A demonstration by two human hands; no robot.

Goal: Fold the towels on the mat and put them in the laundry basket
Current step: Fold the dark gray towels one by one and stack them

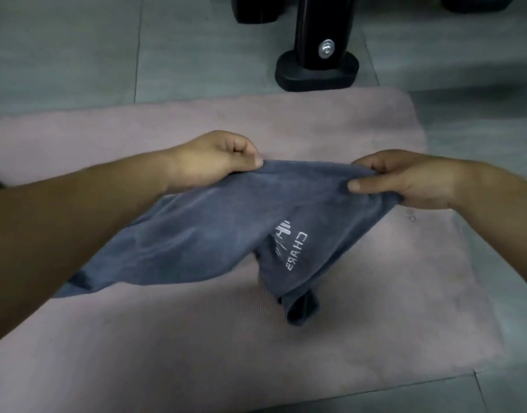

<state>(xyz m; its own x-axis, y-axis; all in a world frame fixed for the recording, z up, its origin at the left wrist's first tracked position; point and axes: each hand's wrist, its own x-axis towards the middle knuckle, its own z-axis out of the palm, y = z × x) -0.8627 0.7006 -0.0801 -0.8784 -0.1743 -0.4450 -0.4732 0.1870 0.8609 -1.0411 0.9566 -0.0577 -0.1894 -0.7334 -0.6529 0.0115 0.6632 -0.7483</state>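
Gym or workout room, by the look of it.
Pink exercise mat (375, 308) across the lower frame, grey tiled floor (62, 55) around it, black bolted machine foot (317, 71) at upper centre.

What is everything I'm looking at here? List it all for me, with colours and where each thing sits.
towel: one, blue-grey with white lettering, held up over the mat's middle, lower end touching it
mat: one, pink, spread on the floor
floor: grey tiles, around the mat
stand: one, black with a silver bolt, just beyond the mat's far edge
left hand: pinching the towel's top edge
right hand: pinching the same edge, further right
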